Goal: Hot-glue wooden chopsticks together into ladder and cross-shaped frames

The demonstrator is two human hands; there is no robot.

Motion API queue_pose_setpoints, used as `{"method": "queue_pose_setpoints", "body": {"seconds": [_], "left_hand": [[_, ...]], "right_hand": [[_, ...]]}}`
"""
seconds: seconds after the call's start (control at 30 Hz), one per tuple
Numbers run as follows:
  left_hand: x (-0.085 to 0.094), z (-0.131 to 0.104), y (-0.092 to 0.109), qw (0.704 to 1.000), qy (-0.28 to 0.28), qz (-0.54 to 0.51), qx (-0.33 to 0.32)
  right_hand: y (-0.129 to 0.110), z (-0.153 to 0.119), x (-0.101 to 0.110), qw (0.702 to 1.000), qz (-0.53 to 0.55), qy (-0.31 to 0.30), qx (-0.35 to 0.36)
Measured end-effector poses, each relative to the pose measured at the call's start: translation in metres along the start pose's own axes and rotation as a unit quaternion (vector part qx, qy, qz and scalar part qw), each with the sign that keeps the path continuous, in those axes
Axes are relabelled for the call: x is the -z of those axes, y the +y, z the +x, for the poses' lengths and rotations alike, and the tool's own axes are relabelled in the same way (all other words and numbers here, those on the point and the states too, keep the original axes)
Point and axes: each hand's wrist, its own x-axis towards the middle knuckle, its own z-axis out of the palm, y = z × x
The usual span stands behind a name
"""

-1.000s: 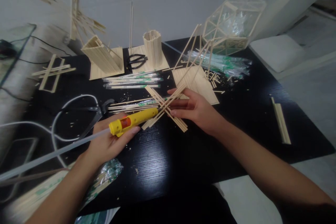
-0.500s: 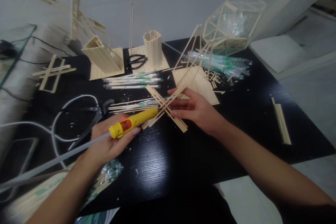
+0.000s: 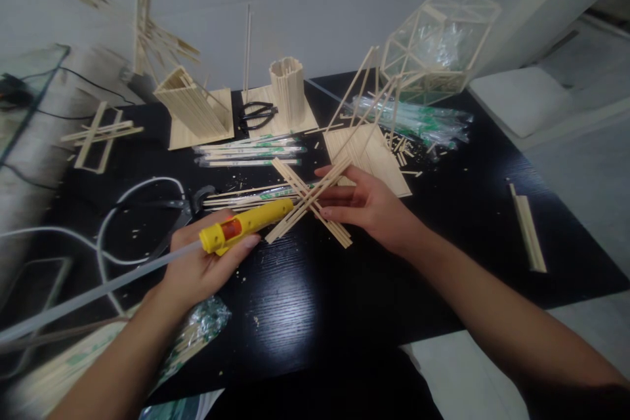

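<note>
My left hand (image 3: pixel 207 262) is closed round a yellow hot glue gun (image 3: pixel 251 223). A long translucent glue stick (image 3: pixel 142 272) sticks out of the gun's rear. The nozzle points at a cross of thin wooden sticks (image 3: pixel 315 200), close to where its two bundles overlap; whether the tip touches them I cannot tell. With thumb and fingers, my right hand (image 3: pixel 371 207) pinches the cross from the right, above the black table (image 3: pixel 374 289).
Behind are stick-built holders (image 3: pixel 288 95), black scissors (image 3: pixel 258 115), wrapped stick packs (image 3: pixel 251 151) and a stick frame on a wooden base (image 3: pixel 369 151). A geometric stick cage (image 3: pixel 438 46) stands back right. A white cable (image 3: pixel 101 230) loops at left. Loose sticks (image 3: pixel 529 230) lie at right.
The glue gun has drawn back slightly to the left with my left hand, away from the crossing. My right hand and the stick cross have stayed nearly still.
</note>
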Motion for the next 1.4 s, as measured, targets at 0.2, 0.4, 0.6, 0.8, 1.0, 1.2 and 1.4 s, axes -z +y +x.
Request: {"method": "queue_pose_setpoints", "body": {"seconds": [0.2,0.4,0.6,0.8,1.0,1.2,1.4], "left_hand": [[0.0,-0.0009,-0.0032,1.0,0.011,0.007,-0.003],[-0.0007,-0.0017,-0.003,1.0,0.01,-0.001,0.021],[0.0004,-0.002,-0.0031,1.0,0.004,0.008,0.027],[0.0005,-0.0057,-0.0063,0.999,0.005,-0.008,0.039],[-0.0004,-0.0058,-0.0046,0.998,-0.003,-0.031,0.052],[0.0014,-0.0031,-0.0018,0.998,-0.001,-0.038,0.052],[0.0028,-0.0001,0.002,0.998,-0.006,-0.041,0.036]], "right_hand": [[-0.001,-0.0008,-0.0005,1.0,-0.011,0.002,-0.001],[-0.0014,-0.0009,-0.0002,1.0,-0.015,0.002,-0.002],[-0.0028,-0.0003,-0.0007,1.0,-0.007,0.001,-0.002],[-0.0047,-0.0019,-0.0019,1.0,-0.01,0.004,-0.005],[-0.0045,-0.0023,-0.0019,1.0,-0.011,0.002,-0.01],[-0.0045,-0.0022,-0.0014,1.0,-0.014,0.012,-0.014],[-0.0037,-0.0006,-0.0009,1.0,-0.01,0.015,-0.011]]}}
